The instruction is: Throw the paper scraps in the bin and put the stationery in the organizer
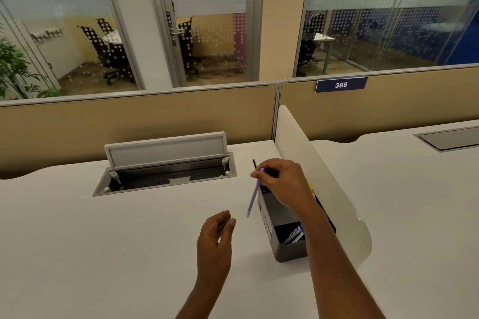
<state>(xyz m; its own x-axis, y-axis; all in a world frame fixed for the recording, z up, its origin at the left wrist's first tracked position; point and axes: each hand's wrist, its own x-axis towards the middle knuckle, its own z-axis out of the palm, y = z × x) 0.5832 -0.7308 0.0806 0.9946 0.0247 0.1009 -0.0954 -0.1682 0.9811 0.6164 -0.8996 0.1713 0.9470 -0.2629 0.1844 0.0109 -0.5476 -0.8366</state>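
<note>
Matt white desk [129, 228]; dark matt plastic organizer [287, 251]; smooth purple plastic pen [253, 195].

My only view: head camera, looking forward and down across desk [103, 241], hands close at lower centre, partition [155, 116] across mid-frame.

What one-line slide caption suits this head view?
Right hand holds a purple pen beside the desk organizer.

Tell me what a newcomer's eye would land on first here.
The right hand, mid-desk, pinching a purple pen that hangs tip-down beside the dark organizer. Then the left hand, open and empty just nearer, and the open cable hatch at the back of the white desk.
</note>
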